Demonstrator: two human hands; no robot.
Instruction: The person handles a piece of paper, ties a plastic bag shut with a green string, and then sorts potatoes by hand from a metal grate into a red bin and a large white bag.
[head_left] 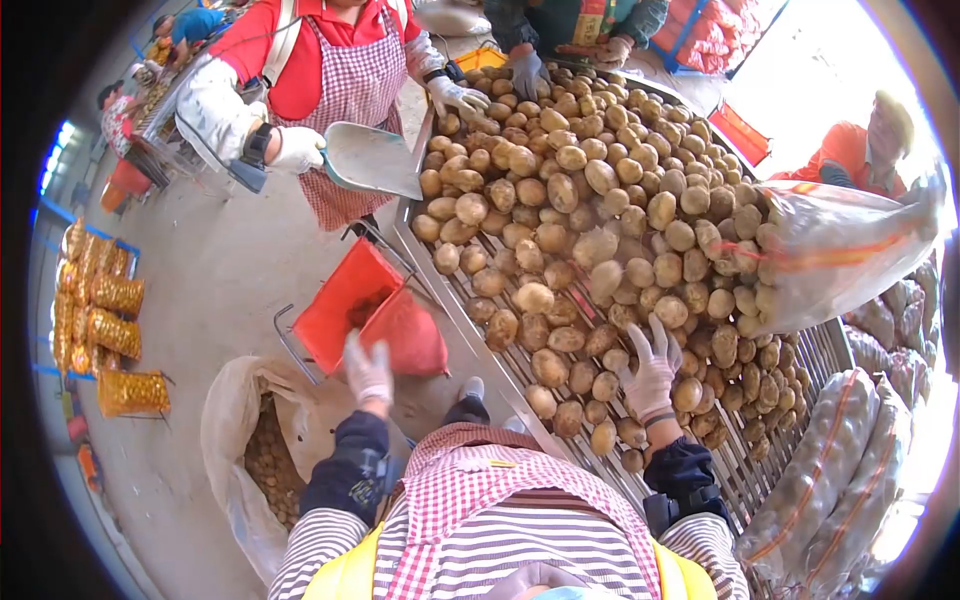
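My left hand (368, 372), in a pale glove, is over the near edge of a red mesh bag (405, 335). Its fingers are apart and nothing shows in them. The bag hangs open on a metal frame (287, 335) and has a few dark items inside. My right hand (650, 372), also gloved, rests with spread fingers on the potatoes (560, 240) heaped over a slatted metal sorting table (480, 345). No potato is gripped in it that I can see.
A person in orange (850, 150) is behind a clear sack (850, 245) tipped onto the table, its potatoes spilling out. Opposite, a co-worker's gloved hand holds a scoop (372, 160). A white sack (230, 420) with small potatoes stands at my left; full sacks (830, 460) lie right.
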